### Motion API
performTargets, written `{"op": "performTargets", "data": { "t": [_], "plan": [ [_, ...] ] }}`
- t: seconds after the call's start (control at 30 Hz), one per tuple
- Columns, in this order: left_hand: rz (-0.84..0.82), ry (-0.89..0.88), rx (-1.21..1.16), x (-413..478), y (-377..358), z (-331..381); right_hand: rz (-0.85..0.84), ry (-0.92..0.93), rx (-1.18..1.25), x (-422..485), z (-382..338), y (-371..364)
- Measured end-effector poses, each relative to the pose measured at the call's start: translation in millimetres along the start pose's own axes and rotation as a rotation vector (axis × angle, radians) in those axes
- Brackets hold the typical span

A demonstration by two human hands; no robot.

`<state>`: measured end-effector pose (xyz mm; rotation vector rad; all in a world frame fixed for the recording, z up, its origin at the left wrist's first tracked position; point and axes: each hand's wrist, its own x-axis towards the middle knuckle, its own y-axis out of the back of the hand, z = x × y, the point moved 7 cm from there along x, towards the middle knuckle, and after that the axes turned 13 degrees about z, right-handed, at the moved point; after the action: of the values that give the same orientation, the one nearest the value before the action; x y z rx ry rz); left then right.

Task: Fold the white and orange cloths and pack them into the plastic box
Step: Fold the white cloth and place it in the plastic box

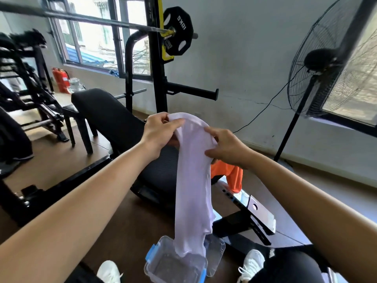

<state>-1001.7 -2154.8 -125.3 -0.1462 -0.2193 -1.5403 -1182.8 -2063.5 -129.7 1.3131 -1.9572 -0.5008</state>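
Down on the floor, between two white shoes [108, 271], the plastic box [169, 270] is sitting open and waiting, its clear lid [216, 254] lying just beside its right edge. Nothing folded is showing inside it. The tail of the white cloth [193, 190] is dangling over the box's far rim, and I cannot tell whether it is touching the bottom.

Moving up, that white cloth is hanging in one long, loose strip with no fold in it. Both hands are holding its top end in the air over the bench. The left hand [161, 131] is pinching the upper left corner between thumb and curled fingers. The right hand [226, 148] is gripping the right edge a little lower, fingers curled into the fabric. The two hands are working close together, so the cloth is looking bunched rather than spread.

Just behind the right hand, the orange cloth [230, 174] is lying in a heap at the near right edge of the black bench [159, 170] seat, one part drooping over the side. It is looking untouched.

So the job is looking barely begun: white cloth in hand but unfolded, orange one waiting, box empty of packed cloth.

Farther off, a barbell plate [177, 31] is hanging on the rack and a big fan [330, 58] is standing at the right wall.
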Motion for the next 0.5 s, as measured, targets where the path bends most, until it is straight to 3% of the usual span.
{"op": "performTargets", "data": {
  "t": [0.27,0.5],
  "plan": [
    [-0.144,0.164,-0.076,-32,-29,17,-0.012,0.040,0.167,-12,-9,-15],
    [-0.177,0.305,-0.227,-39,-42,10,0.222,0.087,0.278,-24,-5,-13]
  ]
}}
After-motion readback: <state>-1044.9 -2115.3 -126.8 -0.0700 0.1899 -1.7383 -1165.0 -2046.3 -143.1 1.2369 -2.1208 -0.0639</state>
